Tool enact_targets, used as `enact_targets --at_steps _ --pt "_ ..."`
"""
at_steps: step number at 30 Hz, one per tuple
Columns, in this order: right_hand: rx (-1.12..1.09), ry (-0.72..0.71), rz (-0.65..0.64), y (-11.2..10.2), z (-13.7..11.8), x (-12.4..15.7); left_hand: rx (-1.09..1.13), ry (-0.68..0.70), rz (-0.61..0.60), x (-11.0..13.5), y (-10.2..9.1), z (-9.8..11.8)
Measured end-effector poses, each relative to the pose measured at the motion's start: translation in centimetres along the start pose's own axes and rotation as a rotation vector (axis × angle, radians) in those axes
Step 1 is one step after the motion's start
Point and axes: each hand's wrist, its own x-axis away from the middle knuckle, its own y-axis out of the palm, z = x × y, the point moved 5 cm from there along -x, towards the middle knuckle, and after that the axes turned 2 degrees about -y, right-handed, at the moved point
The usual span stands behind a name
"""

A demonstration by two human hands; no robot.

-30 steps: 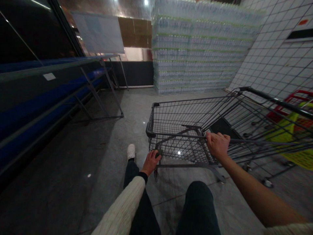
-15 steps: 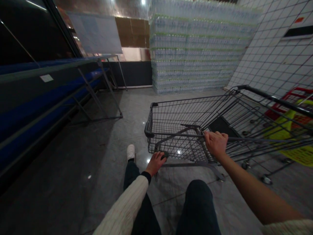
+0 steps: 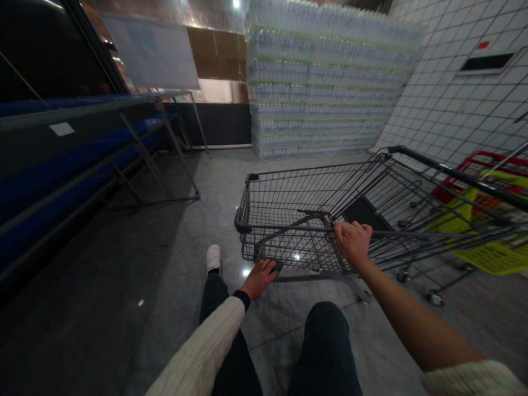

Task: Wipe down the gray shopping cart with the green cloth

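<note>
A grey wire shopping cart [image 3: 289,190] stands in front of me, its basket's narrow end to the left and its black push handle [image 3: 457,173] to the right. My right hand [image 3: 353,240] is closed around the side's top rail. Lower and to the left, my left hand [image 3: 260,276] is closed on a small dark grey-green pad [image 3: 277,268], held by the lower side of the basket. The pad's exact kind is unclear, and my fingers cover part of it.
Shrink-wrapped bottles [image 3: 330,82] are stacked high at the back. A metal-framed rack [image 3: 165,148] with blue shelves runs along the left. Beyond the cart handle are a yellow basket [image 3: 490,258] and a red cart [image 3: 457,170]. White tiled wall [image 3: 437,104] closes the right side.
The view has turned slightly, so the scene sits further left. My left hand has shifted a little right and down against the cart, with the pad. My right hand keeps its grip.
</note>
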Motion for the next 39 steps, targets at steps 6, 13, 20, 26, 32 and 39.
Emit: enact_targets --at_steps 6,13,20,26,32,39 --pt "-0.008 0.016 -0.022 -0.2 -0.2 -0.1 -0.020 0.001 -0.101 -2.1 0.7 -0.1" --pt "-0.030 0.031 -0.014 0.1 0.0 -0.1 -0.038 0.037 -0.156 -1.4 0.9 1.4" --pt "-0.027 0.042 -0.047 -0.3 -0.1 -0.1 0.019 -0.012 -0.295 -3.9 1.9 2.3" --pt "-0.017 0.045 -0.041 -0.3 -0.4 -0.3 -0.004 -0.079 -0.339 -2.4 2.7 2.3" --pt "-0.034 0.045 -0.035 -0.4 -0.1 0.0 0.069 0.037 -0.302 -5.6 1.7 6.3" --pt "-0.042 0.038 -0.029 -0.3 -0.2 -0.1 0.041 -0.024 -0.372 -3.6 2.1 3.4"
